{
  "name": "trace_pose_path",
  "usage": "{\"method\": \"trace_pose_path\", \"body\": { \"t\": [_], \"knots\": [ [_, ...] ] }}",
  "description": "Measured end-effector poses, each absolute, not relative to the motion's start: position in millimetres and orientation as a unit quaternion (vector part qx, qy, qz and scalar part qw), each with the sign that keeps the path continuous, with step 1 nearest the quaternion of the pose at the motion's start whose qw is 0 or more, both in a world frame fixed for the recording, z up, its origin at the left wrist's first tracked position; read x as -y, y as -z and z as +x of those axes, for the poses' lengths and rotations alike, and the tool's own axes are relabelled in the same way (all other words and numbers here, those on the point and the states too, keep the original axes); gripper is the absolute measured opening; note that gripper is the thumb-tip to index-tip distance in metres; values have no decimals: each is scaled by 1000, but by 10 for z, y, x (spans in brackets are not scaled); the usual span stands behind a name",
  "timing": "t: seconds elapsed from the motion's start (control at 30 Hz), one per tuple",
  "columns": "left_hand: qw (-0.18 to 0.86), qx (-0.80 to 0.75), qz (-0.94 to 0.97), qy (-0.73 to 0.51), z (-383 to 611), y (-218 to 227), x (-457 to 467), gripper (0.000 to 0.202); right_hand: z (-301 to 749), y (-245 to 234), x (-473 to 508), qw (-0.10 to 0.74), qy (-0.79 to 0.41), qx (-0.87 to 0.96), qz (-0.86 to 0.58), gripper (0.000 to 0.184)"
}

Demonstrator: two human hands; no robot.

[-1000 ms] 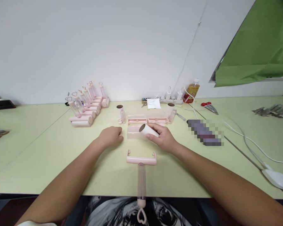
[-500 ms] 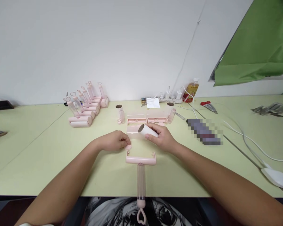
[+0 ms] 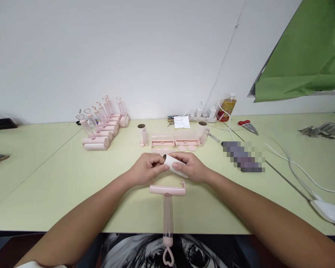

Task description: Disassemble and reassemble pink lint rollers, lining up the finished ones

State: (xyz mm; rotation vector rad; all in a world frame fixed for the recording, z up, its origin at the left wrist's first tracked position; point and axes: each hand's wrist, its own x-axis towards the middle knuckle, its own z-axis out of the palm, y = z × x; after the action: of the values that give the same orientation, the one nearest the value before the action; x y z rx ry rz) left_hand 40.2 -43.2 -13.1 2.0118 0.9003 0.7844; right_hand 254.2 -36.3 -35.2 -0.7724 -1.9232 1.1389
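The right hand [image 3: 194, 168] grasps a white roll [image 3: 171, 161] above the tabletop [image 3: 128, 214], at twelve o'clock from a pink roller handle [image 3: 168, 214], while the left hand [image 3: 147, 169] meets the roll's open ten-o'clock end with bent fingers, its grip indeterminable.

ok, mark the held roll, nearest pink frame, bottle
Held roll [image 3: 170, 161], head view: on its outer wall.
Nearest pink frame [image 3: 168, 190], head view: on its crossbar.
Bottle [image 3: 228, 108], head view: on its body.
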Motion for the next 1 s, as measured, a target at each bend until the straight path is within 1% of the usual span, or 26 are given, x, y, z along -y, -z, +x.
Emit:
{"method": "trace_pose_path", "body": {
  "t": [0.1, 0.2, 0.33, 0.47, 0.67, 0.8, 1.0],
  "knots": [
    [376, -387, 756, -371, 363, 109, 392, 32, 2560, 358, 333, 396, -544, 667, -319, 48],
    [352, -408, 723, -433, 300, 92, 318, 33, 2592, 355, 292, 403, -631, 580, -320, 50],
    [368, -428, 695, -446, 254, 98, 247, 36, 2616, 344, 259, 404, -694, 524, -286, 55],
    [365, -432, 693, -446, 249, 113, 225, 37, 2609, 338, 265, 398, -700, 519, -287, 57],
    [349, -429, 704, -446, 247, 112, 229, 35, 2612, 356, 257, 395, -696, 530, -280, 54],
    [353, -425, 704, -446, 240, 117, 229, 34, 2611, 353, 257, 399, -678, 555, -269, 51],
    [366, -424, 703, -439, 240, 113, 236, 35, 2607, 307, 274, 422, -632, 572, -307, 47]
  ]
}}
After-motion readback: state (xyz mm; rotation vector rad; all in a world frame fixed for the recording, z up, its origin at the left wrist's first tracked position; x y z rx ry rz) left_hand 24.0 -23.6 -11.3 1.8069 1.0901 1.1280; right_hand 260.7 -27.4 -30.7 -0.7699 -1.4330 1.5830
